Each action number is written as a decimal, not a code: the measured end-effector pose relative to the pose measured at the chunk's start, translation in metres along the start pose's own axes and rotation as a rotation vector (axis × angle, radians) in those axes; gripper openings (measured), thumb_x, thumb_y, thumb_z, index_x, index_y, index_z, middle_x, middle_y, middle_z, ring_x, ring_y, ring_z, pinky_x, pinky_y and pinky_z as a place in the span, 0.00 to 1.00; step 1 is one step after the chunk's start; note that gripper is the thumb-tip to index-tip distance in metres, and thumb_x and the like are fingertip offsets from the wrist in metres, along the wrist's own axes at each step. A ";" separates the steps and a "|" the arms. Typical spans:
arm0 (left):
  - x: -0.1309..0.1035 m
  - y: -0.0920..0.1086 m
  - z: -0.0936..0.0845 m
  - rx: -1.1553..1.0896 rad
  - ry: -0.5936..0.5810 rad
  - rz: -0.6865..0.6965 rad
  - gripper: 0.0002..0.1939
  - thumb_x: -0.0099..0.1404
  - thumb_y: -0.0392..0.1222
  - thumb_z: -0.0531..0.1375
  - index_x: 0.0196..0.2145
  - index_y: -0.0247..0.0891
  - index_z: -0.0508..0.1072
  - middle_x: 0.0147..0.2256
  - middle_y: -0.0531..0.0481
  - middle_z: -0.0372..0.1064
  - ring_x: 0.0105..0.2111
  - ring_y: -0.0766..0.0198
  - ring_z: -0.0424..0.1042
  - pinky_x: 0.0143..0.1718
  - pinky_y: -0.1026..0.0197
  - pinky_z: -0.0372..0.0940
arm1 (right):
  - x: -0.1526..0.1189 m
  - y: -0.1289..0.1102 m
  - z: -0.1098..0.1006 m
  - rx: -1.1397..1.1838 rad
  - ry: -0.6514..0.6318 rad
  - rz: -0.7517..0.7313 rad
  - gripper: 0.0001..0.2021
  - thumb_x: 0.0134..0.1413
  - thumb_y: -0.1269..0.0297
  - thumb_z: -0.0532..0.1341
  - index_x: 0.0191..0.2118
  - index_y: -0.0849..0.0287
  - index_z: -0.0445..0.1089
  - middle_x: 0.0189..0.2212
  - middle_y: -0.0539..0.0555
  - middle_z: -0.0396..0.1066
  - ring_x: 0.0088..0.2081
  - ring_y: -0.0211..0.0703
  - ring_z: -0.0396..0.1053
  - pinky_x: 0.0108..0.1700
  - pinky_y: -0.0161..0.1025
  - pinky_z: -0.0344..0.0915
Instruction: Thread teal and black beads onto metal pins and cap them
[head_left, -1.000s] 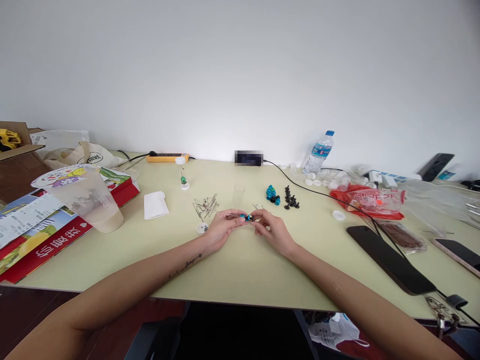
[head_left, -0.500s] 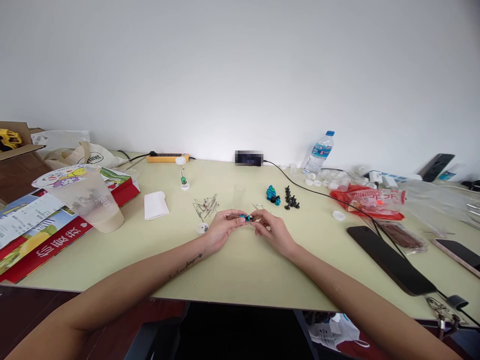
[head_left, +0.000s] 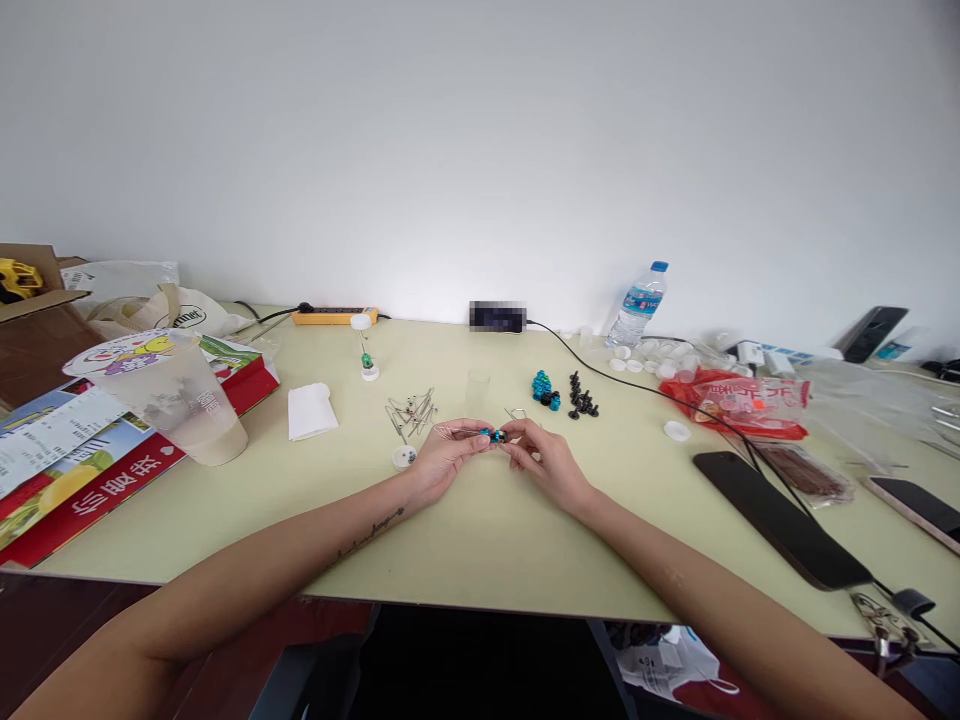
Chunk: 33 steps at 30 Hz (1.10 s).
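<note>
Between my fingertips is a small blue-and-black part (head_left: 494, 436), its exact kind too small to make out. My left hand (head_left: 444, 458) pinches its left end, and my right hand (head_left: 546, 462) pinches its right end. Just behind my hands stands a clear tube (head_left: 478, 391). Beside my left hand sit a white cap (head_left: 404, 457) holding tiny pieces and a loose pile of thin metal pins (head_left: 413, 410). Past my right hand lie a cluster of blue parts (head_left: 541, 385), several black pieces (head_left: 581, 396) and a bent metal wire (head_left: 516, 414).
To the left are a plastic drink cup (head_left: 180, 400), a folded white tissue (head_left: 312, 411) and an upright tube with a green part (head_left: 367, 360). At right are a water bottle (head_left: 639, 305), a red plastic bag (head_left: 739, 402), a black phone (head_left: 780, 518) and a long cable (head_left: 637, 383).
</note>
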<state>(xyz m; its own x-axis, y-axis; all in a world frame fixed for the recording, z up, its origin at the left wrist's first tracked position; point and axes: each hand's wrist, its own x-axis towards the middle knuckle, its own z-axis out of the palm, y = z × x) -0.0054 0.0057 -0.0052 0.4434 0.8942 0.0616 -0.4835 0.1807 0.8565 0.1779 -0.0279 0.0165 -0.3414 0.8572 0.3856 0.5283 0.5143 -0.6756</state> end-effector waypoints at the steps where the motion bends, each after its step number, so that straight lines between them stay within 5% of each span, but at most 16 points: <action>1: 0.000 0.000 0.000 -0.001 0.002 0.000 0.13 0.49 0.34 0.67 0.35 0.32 0.75 0.34 0.45 0.74 0.36 0.63 0.72 0.47 0.57 0.62 | 0.000 0.000 0.000 0.001 0.001 0.002 0.09 0.60 0.60 0.51 0.45 0.55 0.60 0.35 0.53 0.69 0.24 0.36 0.67 0.30 0.37 0.68; 17: 0.000 0.000 0.001 0.001 0.009 0.001 0.15 0.47 0.36 0.68 0.35 0.32 0.75 0.35 0.45 0.74 0.37 0.62 0.71 0.49 0.55 0.61 | 0.000 -0.001 0.001 0.003 0.009 0.005 0.11 0.60 0.58 0.50 0.45 0.55 0.60 0.35 0.53 0.69 0.24 0.36 0.68 0.30 0.37 0.68; 27: 0.000 0.002 0.001 0.003 0.004 -0.007 0.15 0.47 0.36 0.68 0.35 0.32 0.75 0.34 0.44 0.74 0.36 0.62 0.72 0.49 0.54 0.60 | -0.001 -0.004 -0.002 -0.040 0.003 0.010 0.13 0.63 0.56 0.46 0.43 0.57 0.63 0.22 0.49 0.67 0.25 0.38 0.67 0.32 0.37 0.66; 33: 0.000 0.002 0.001 0.001 0.000 0.009 0.15 0.47 0.37 0.69 0.35 0.33 0.75 0.35 0.45 0.74 0.37 0.61 0.72 0.49 0.54 0.60 | -0.001 -0.004 -0.002 -0.038 0.022 0.008 0.15 0.64 0.55 0.45 0.47 0.57 0.61 0.24 0.49 0.68 0.25 0.38 0.67 0.33 0.36 0.65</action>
<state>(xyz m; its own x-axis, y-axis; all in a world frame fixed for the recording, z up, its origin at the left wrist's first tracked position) -0.0057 0.0053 -0.0030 0.4387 0.8959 0.0694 -0.4867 0.1720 0.8565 0.1777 -0.0307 0.0195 -0.3204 0.8615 0.3938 0.5607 0.5076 -0.6542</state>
